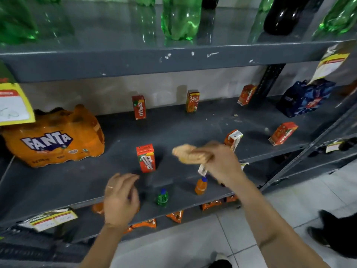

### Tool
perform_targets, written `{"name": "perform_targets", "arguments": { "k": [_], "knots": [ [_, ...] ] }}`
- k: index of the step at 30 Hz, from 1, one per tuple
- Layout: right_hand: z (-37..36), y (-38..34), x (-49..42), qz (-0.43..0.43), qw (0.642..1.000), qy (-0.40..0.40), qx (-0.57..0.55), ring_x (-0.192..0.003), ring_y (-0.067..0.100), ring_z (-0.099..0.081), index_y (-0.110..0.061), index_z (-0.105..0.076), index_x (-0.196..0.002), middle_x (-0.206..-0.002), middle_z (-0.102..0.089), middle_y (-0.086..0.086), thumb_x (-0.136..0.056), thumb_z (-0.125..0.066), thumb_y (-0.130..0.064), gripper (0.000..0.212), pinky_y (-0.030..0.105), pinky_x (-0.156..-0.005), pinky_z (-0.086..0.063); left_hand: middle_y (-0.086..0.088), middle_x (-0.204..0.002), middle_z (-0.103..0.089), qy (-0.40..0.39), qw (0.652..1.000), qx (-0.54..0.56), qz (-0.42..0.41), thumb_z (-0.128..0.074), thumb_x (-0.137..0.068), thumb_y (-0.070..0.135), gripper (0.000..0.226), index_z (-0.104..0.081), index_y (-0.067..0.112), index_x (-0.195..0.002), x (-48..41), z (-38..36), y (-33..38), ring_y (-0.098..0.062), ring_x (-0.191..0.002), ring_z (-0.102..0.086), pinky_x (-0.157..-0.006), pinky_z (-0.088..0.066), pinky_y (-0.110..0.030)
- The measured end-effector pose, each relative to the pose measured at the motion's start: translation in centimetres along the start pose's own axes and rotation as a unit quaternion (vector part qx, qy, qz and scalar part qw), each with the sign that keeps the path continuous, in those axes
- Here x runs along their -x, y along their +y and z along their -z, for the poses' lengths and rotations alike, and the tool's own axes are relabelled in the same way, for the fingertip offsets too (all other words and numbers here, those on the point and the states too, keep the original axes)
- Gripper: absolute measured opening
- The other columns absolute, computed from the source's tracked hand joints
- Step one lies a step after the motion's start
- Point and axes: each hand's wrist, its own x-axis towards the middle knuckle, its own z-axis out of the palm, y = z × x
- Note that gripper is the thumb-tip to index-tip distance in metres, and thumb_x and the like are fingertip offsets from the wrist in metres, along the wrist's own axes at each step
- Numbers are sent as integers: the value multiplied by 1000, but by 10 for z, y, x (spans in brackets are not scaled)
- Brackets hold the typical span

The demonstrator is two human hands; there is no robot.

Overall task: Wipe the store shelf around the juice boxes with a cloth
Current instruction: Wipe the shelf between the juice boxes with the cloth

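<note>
Right hand (222, 163) was closed around a bunched tan cloth (190, 156), which stuck out to the left of the fist and hung above the grey shelf (77, 176) rather than pressed on it. Just left of the cloth stood a red juice box (145, 158), upright near the shelf's middle; another box (233, 139) tilted just behind the fist, and four more stood well apart toward the back and right. To wipe well, the cloth probably needed lowering flat onto the bare metal and drawing round each carton's base without knocking it, minding the small orange bottle (201, 186) and green bottle (162, 197) near the front edge. That wrist was bent, forearm reaching in from lower right. Left hand (120, 198) hovered over the front lip, fingers loosely curled, holding nothing I could make out
</note>
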Motion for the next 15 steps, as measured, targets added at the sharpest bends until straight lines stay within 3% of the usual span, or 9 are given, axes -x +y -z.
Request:
{"name": "perform_targets", "arguments": {
  "k": [3, 6, 11, 15],
  "knots": [
    [67, 24, -5, 27, 981, 159, -109, -90, 11, -62, -25, -74, -105, -94, -67, -3, -78, -62, 5, 42, 9, -80, -43, -6, -105, -68, -45, 994, 98, -16, -49, -86, 16, 29, -69, 10, -106, -12, -49, 69, -23, -98, -61, -91, -47, -37],
    [116, 65, -7, 18, 960, 242, -137, -92, 12, -61, -15, -74, -105, -98, -68, 3, -78, -57, 8, 39, 13, -85, -44, 1, -116, -63, -107, 978, 167, 63, -59, -88, 28, 33, -62, 16, -118, -48, -102, 127, -16, -107, -59, -95, -46, -31],
    [146, 162, -27, -63, 957, 229, -170, -92, 15, -64, -21, -73, -107, -100, -69, 4, -80, -53, 11, 47, 28, -85, -50, 5, -107, -65, -181, 957, 158, 164, -80, -70, 42, 49, -65, 21, -112, -108, -170, 193, -11, -97, -59, -83, -48, -29],
    [141, 204, -43, -63, 967, 180, -169, -93, 20, -62, -16, -74, -106, -97, -68, 7, -80, -55, 9, 41, 27, -81, -44, 11, -90, -71, -216, 943, 151, 204, -83, -63, 43, 36, -69, 27, -93, -115, -198, 200, -7, -82, -65, -74, -54, -38]
  ]
}}
